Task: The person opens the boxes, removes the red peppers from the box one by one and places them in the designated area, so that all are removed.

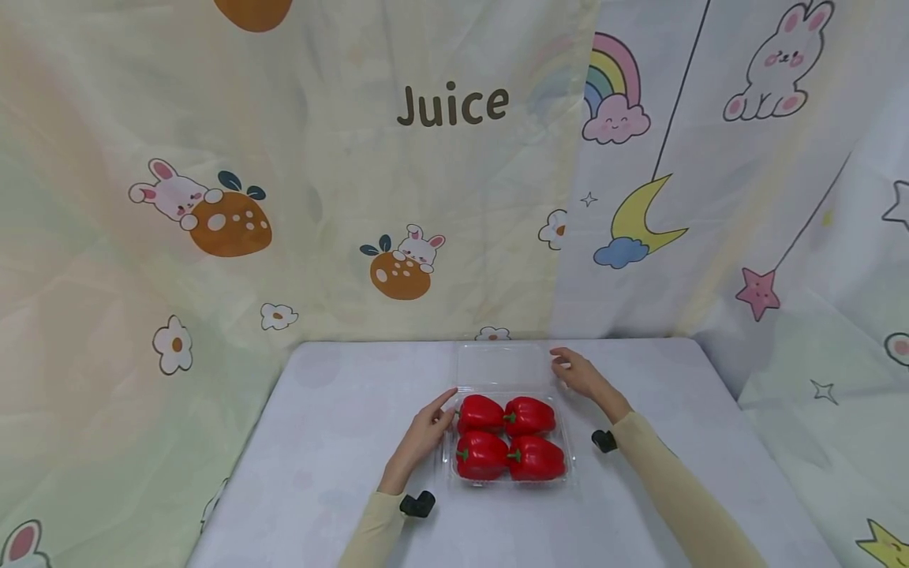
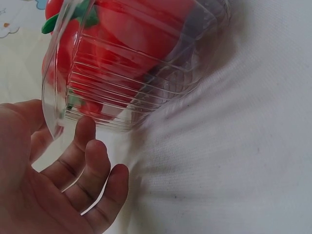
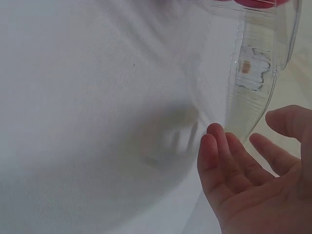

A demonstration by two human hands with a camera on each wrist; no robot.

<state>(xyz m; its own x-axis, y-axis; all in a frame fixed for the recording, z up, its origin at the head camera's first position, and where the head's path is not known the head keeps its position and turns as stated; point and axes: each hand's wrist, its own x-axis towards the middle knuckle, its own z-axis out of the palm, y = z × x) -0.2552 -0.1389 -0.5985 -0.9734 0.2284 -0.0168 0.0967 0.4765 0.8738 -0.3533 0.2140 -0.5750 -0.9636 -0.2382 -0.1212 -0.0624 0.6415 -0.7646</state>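
A clear plastic clamshell box lies on the table with its lid folded back toward the wall. Several glossy red bell peppers with green stems fill the base. My left hand is at the base's left side near the hinge, and its loosely bent fingers stand by the ribbed wall in the left wrist view. My right hand is beside the lid's right edge. The right wrist view has its fingers extended at the lid's rim, the thumb apart from them.
A white cloth covers the table. Behind it hangs a printed curtain with rabbits, fruit and the word Juice. Small black devices sit on both wrists, at the cuffs of pale yellow sleeves.
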